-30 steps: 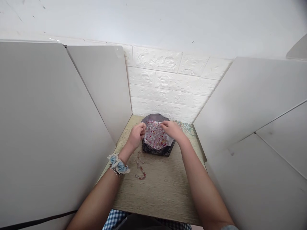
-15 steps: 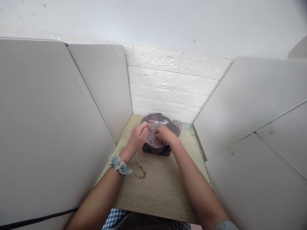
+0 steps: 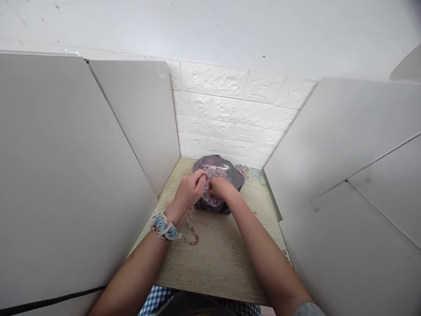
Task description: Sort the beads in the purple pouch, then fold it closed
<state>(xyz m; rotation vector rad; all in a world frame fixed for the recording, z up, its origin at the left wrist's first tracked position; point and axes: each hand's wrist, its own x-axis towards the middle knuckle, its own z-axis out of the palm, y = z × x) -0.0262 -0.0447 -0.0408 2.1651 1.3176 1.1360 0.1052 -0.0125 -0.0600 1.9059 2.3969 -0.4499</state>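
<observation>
A dark, many-sided tray (image 3: 234, 176) full of small pink, red and white beads (image 3: 213, 170) sits at the back of the narrow wooden table (image 3: 217, 259). Both hands hover over the tray, fingertips almost touching. My left hand (image 3: 190, 191) is pinched shut; a partly beaded string (image 3: 192, 228) trails from under it across the table toward me. My right hand (image 3: 221, 188) has its fingers curled and pinched above the beads; anything between them is too small to see. A blue and white scrunchie (image 3: 163, 224) circles my left wrist.
White panels (image 3: 82, 175) (image 3: 345, 166) wall in the table on the left and right. A white brick-pattern wall (image 3: 226, 114) closes the back. Pale green and clear bead strands (image 3: 252, 173) lie behind the tray at the back right. A checked blue garment (image 3: 158, 303) shows at the near edge.
My right hand has moved left from the tray's right side to its middle and met my left hand. My left hand has shifted slightly right over the beads.
</observation>
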